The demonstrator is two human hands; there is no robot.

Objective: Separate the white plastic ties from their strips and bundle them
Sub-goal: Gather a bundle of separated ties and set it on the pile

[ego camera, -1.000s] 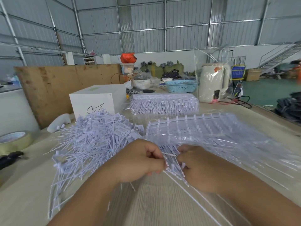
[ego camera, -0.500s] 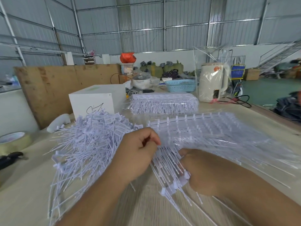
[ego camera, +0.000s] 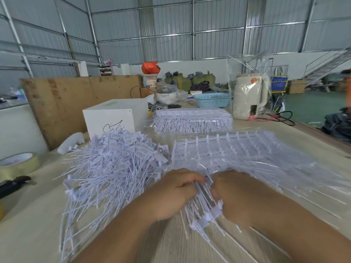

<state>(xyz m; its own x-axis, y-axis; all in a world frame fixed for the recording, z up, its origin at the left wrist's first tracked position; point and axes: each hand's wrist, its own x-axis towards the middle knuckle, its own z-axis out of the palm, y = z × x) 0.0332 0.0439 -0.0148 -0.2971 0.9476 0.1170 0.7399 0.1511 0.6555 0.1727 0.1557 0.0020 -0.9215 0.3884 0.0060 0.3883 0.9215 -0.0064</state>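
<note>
Left hand [ego camera: 171, 194] has dropped back from the loose pile to meet the right hand [ego camera: 230, 196]; half a second ago it was raised over the heap. Both now curl onto the same strip of ties [ego camera: 204, 204] near the desk's near edge, fingers clamped, knuckles almost touching. Separated ties [ego camera: 114, 164] lie heaped toward the left side of the desk [ego camera: 28, 234]; unsplit strips in clear wrap [ego camera: 256, 154] spread right. Ties look light, thin, springy and slippery, likely to snag or scatter. Best taken near the heads where they join the runner, then twisted off. Blurred at the grip.
</note>
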